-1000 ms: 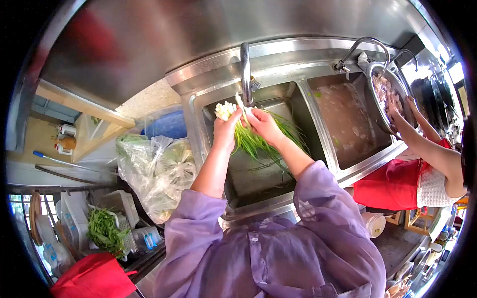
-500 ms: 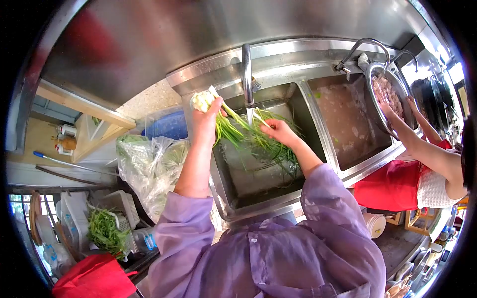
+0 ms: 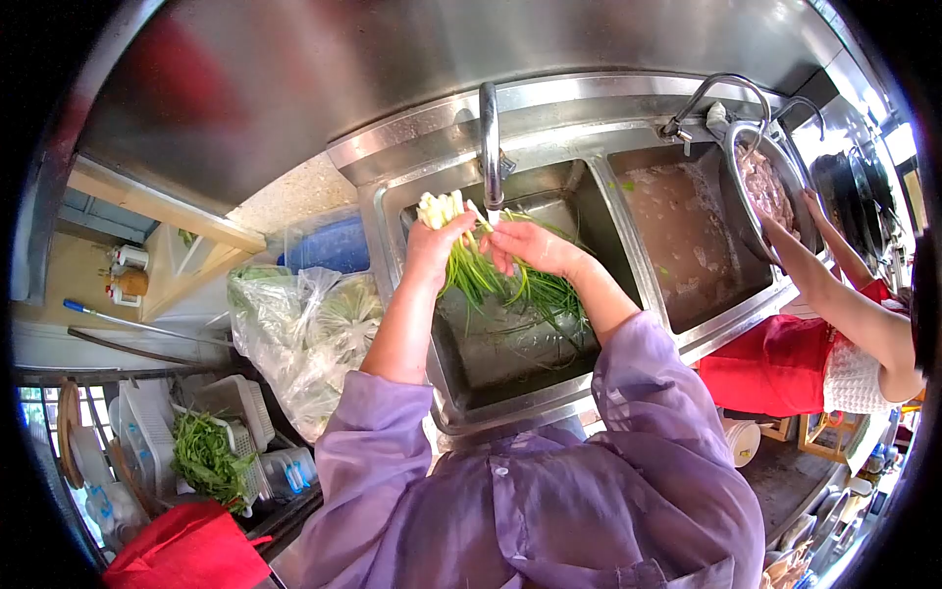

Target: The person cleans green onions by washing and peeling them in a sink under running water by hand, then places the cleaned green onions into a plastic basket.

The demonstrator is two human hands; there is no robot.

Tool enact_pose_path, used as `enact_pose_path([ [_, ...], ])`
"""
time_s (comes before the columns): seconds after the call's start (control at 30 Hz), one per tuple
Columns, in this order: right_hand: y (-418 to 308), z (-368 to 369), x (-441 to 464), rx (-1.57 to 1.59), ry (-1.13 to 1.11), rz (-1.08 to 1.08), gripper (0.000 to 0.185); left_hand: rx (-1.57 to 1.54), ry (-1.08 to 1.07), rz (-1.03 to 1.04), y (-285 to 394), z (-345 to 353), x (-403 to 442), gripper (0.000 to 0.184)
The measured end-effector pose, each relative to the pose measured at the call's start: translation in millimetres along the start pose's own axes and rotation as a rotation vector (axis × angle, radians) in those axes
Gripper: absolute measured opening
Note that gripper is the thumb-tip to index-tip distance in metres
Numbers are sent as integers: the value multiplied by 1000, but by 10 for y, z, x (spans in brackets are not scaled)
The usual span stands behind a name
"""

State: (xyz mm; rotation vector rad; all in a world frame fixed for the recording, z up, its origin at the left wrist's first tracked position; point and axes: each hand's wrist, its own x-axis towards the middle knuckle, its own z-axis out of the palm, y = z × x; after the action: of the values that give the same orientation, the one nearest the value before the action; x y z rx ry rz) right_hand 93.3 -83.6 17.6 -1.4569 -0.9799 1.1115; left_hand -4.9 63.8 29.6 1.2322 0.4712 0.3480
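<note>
We had the left hand [image 3: 432, 249] clenched round a bunch of spring onions [image 3: 477, 279] just below the white ends, greens hanging over the sink [image 3: 500, 368]. Right hand [image 3: 538, 247] sat beside it under the tap [image 3: 490, 142], fingers bent at the stalks; we couldn't tell if they pinched any. Plastic bag [image 3: 294, 329] lay left of the sink, co-worker's arm [image 3: 829, 283] extended to a metal bowl [image 3: 734, 191]

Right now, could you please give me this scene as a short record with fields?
left hand: holds spring onions near their white ends
right hand: at the spring onions, grip unclear
below both: metal basin
right basin: cloudy brownish water
left of sink: clear plastic bag, greens inside
co-worker's hands: at a metal bowl
</note>
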Motion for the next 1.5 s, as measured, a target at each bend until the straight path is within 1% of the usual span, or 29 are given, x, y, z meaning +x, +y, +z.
enact_pose_path([
  [0.07,109,35,-2,220,28,11,29,1,43,-1,-14,-9,11,21],
  [0.1,127,59,16,220,27,12,29,5,84,4,-19,-12,16,21],
  [0.17,162,123,77,208,365,-94,27,58,109,14,-49,-14,-15,19],
  [0.23,88,152,102,179,391,-64,29,184,25,-42,-80,-19,-84,17],
  [0.3,105,209,172,272,442,-131,28,205,43,-53,-156,27,-115,14],
  [0.33,99,265,186,367,444,-131,26,195,62,-56,-174,52,-132,13],
  [0.37,134,330,224,369,438,-130,26,184,83,-59,-193,74,-153,12],
  [0.43,172,428,295,708,466,-38,23,125,87,-35,-200,81,-160,13],
  [0.5,178,431,289,685,471,-44,20,214,55,-97,-200,32,-177,16],
  [0.57,138,398,342,515,568,0,17,275,41,-124,-208,13,-222,16],
  [0.6,72,365,364,487,636,-54,18,283,23,-148,-234,1,-247,16],
  [0.63,105,317,416,490,637,-52,18,291,3,-171,-253,-8,-262,17],
  [0.67,160,270,469,458,613,-23,18,273,45,-169,-256,-31,-263,15],
  [0.7,185,254,491,425,590,5,19,273,40,-172,-255,-68,-237,15],
  [0.77,242,265,545,485,619,-32,19,337,-19,-203,-260,-144,-166,15],
  [0.83,172,268,565,317,690,154,27,327,-14,-197,-198,-151,-174,15],
  [0.87,210,246,586,318,688,155,27,319,-5,-201,-185,-159,-171,13],
  [0.93,395,145,625,-80,771,267,38,313,3,-207,-179,-177,-174,11],
  [0.97,480,79,627,-78,769,268,38,266,-12,-229,-178,-193,-178,12],
  [1.03,653,-39,587,-599,716,418,43,219,-23,-253,-186,-257,-167,12],
  [1.07,757,-68,552,-705,592,521,36,146,-41,-242,-202,-292,-131,13],
  [1.1,759,-44,506,-706,591,522,36,73,-62,-230,-213,-307,-97,14],
  [1.17,676,80,321,-810,558,230,34,50,-60,-224,-169,-288,-67,15],
  [1.2,484,161,251,-751,566,122,29,-7,-30,-223,-163,-290,-41,16],
  [1.23,369,247,219,-751,565,127,29,-61,-1,-224,-167,-291,-18,16],
  [1.3,237,347,178,-75,339,-171,22,-113,15,-246,-167,-273,31,17],
  [1.37,261,300,155,-49,314,-160,20,-178,-18,-129,-138,-272,67,17],
  [1.43,286,250,128,-19,284,-153,18,-162,-38,-118,-19,-285,72,17],
  [1.5,321,178,45,-364,417,-123,18,-119,7,-88,102,-341,87,19],
])
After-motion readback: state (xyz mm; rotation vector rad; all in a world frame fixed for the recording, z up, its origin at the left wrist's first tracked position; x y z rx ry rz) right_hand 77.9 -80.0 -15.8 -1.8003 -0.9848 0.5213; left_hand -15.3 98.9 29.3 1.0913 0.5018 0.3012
